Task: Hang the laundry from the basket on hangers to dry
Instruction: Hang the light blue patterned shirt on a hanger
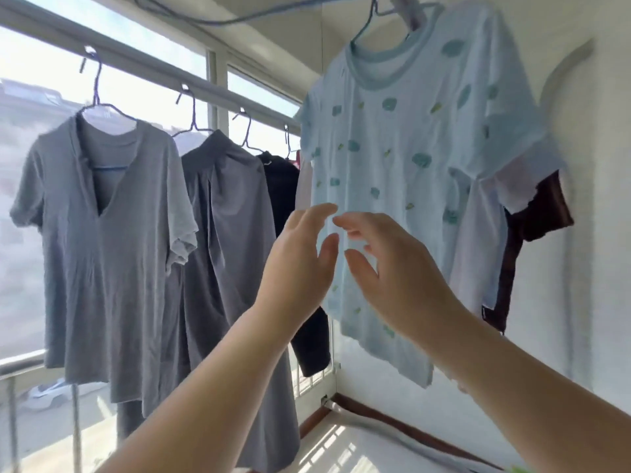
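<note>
A pale blue T-shirt [409,138] with small teal and yellow prints hangs on a blue hanger [372,18] at the upper right. My left hand [300,261] and my right hand [386,268] are raised in front of its lower half. Both have relaxed, slightly curved fingers that nearly meet, and neither holds anything. I cannot tell whether the fingertips touch the cloth. The basket is out of view.
Along the window rail [143,63] hang a grey V-neck shirt [102,233], a darker grey garment [225,233] and a black long-sleeved one [283,192]. Behind the blue T-shirt hang a white garment [485,240] and a dark brown one [539,213] by the white wall [601,165].
</note>
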`<action>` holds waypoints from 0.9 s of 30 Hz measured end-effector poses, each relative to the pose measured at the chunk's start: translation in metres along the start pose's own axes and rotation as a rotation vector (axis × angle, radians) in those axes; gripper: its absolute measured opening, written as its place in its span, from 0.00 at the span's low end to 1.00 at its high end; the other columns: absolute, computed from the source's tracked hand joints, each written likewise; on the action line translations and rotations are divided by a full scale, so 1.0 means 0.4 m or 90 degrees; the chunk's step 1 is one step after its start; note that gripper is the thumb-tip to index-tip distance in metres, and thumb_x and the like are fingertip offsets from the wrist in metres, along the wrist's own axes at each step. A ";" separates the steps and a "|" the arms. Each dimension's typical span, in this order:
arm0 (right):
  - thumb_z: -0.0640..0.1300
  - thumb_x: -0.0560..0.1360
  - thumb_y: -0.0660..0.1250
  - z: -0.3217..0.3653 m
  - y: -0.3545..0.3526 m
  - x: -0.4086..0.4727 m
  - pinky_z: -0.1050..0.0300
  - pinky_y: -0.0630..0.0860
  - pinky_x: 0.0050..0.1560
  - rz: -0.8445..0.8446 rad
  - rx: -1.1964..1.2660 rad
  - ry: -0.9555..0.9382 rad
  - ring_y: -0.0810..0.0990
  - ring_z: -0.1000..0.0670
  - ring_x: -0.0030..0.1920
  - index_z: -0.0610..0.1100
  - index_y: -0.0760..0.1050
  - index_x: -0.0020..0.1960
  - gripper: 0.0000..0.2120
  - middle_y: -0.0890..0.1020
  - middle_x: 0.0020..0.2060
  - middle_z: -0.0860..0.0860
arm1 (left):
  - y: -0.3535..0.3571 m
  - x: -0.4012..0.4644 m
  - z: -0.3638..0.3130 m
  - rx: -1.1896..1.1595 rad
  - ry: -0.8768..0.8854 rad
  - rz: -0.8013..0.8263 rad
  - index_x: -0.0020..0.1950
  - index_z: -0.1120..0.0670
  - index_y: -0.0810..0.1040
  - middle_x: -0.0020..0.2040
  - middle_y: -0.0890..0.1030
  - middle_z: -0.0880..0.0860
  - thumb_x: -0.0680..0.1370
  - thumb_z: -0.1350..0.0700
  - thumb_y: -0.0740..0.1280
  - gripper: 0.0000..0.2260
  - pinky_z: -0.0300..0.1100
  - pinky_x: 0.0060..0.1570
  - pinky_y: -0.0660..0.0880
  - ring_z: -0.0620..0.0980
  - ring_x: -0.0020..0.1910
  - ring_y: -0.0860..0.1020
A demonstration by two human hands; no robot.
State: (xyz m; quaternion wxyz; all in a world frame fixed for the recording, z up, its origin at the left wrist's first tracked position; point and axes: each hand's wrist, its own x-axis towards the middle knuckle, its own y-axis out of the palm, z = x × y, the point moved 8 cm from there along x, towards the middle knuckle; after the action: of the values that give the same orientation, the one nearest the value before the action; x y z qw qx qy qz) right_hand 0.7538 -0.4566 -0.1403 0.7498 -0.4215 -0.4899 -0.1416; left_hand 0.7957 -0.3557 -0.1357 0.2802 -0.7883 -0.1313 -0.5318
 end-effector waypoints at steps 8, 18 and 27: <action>0.40 0.79 0.57 -0.009 -0.153 0.243 0.57 0.71 0.53 -0.048 -0.256 -0.045 0.75 0.50 0.57 0.50 0.65 0.68 0.18 0.72 0.62 0.51 | 0.005 0.275 -0.057 0.085 0.085 -0.018 0.68 0.51 0.69 0.64 0.73 0.51 0.80 0.55 0.58 0.16 0.38 0.54 0.67 0.49 0.59 0.74; 0.40 0.77 0.58 -0.008 -0.238 0.492 0.49 0.64 0.61 -0.107 -0.620 -0.067 0.68 0.46 0.64 0.48 0.68 0.66 0.17 0.72 0.62 0.49 | 0.056 0.551 -0.093 0.132 0.169 -0.052 0.70 0.48 0.65 0.69 0.67 0.52 0.81 0.53 0.57 0.17 0.48 0.66 0.66 0.51 0.67 0.67; 0.41 0.79 0.55 -0.018 -0.240 0.679 0.48 0.64 0.60 -0.147 -0.672 0.006 0.69 0.43 0.63 0.43 0.68 0.66 0.16 0.71 0.63 0.45 | 0.076 0.776 -0.047 0.038 0.064 -0.011 0.72 0.49 0.61 0.70 0.68 0.53 0.79 0.55 0.53 0.20 0.55 0.68 0.62 0.54 0.70 0.64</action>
State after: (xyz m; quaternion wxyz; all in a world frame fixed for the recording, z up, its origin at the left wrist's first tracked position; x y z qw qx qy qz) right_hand 0.8286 -0.4657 0.1377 0.4180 -0.6839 -0.3920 -0.4516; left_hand 0.9207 -0.4197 0.1434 0.3050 -0.7508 -0.1396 -0.5691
